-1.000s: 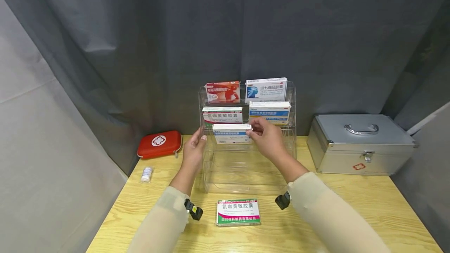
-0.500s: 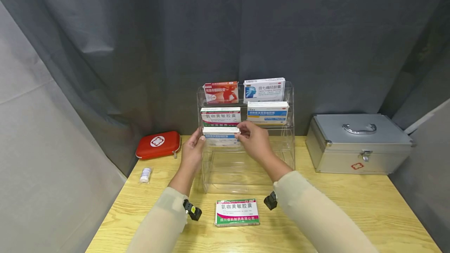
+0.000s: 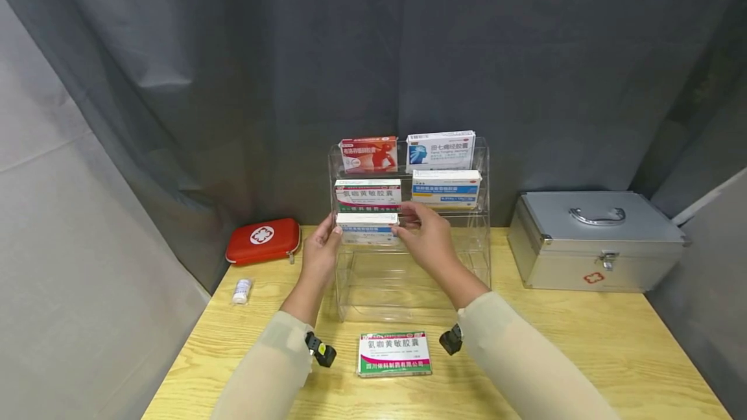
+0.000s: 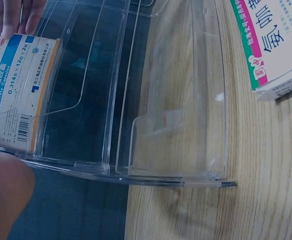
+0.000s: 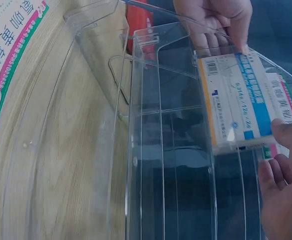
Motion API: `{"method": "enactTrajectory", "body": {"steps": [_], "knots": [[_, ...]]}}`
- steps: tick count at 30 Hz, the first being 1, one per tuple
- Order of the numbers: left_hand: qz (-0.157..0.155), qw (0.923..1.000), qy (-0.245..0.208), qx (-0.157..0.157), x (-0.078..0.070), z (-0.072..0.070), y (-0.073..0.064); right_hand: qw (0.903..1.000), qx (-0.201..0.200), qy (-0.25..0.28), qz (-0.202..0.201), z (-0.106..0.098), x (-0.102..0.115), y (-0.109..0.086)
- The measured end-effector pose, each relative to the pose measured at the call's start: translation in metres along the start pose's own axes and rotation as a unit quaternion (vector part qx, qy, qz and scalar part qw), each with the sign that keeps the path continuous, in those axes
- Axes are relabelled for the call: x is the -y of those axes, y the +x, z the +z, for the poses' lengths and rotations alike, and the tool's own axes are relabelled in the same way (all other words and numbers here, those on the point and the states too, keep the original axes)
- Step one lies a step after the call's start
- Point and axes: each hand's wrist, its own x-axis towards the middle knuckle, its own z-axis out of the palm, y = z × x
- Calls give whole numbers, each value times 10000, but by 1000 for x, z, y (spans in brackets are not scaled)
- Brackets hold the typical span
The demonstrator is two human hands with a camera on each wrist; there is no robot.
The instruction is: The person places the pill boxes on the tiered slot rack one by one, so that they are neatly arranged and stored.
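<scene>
A white, blue and orange medicine box [image 3: 367,228] stands in the third tier of a clear plastic display rack [image 3: 403,313], at the left side. My right hand [image 3: 428,235] pinches the box's right end, thumb in front; in the right wrist view that thumb [image 5: 288,134] lies against the box face. My left hand [image 3: 321,248] grips the rack's left side wall, its thumb reaching the box's left end. Above are a green-and-magenta box [image 3: 367,194], another blue-and-white box [image 3: 446,188], a red box [image 3: 369,154] and a white box [image 3: 440,151].
A green-and-magenta medicine box [image 3: 394,354] lies flat on the wooden table [image 3: 583,349] before the rack. At left are a red first-aid case [image 3: 264,240] and a small white bottle [image 3: 242,291]. A silver metal case [image 3: 598,238] stands at right, with a grey curtain [image 3: 496,50] behind.
My right hand has moved left, carrying the blue-and-white box from the tier's centre to its left end and slightly down. My left hand stays at the rack's side.
</scene>
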Motion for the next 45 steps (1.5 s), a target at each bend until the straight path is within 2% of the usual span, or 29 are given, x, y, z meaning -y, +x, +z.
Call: {"method": "enactTrajectory", "body": {"steps": [5,10,13,16,20,24,30,39,45], "knots": [[-5,10000,15,2,0,0,0,9994,177,-163,-249,-22,-10,-27],[38,10000,-18,-10,0,1,0,9928,655,-823,-565,-42,-22,-79],[65,10000,-5,3,1,1,0,9853,1093,-1055,-779,-50,-36,-113],[13,10000,5,-27,1,1,0,9771,1643,-990,-923,-53,-52,-140],[-83,9999,-7,-122,1,-1,-1,9647,2407,-803,-711,-51,-71,-163],[-99,9999,-15,-122,1,-1,-1,9514,2877,-1001,-461,-45,-84,-172],[-118,9999,-37,-78,0,0,0,9375,3141,-1354,-637,-34,-86,-174],[-117,9999,47,-46,-1,1,-1,9339,3161,-1514,-705,-27,-88,-172],[-130,9999,83,-48,-1,2,-1,9343,3254,-1397,-419,-25,-89,-173]]}}
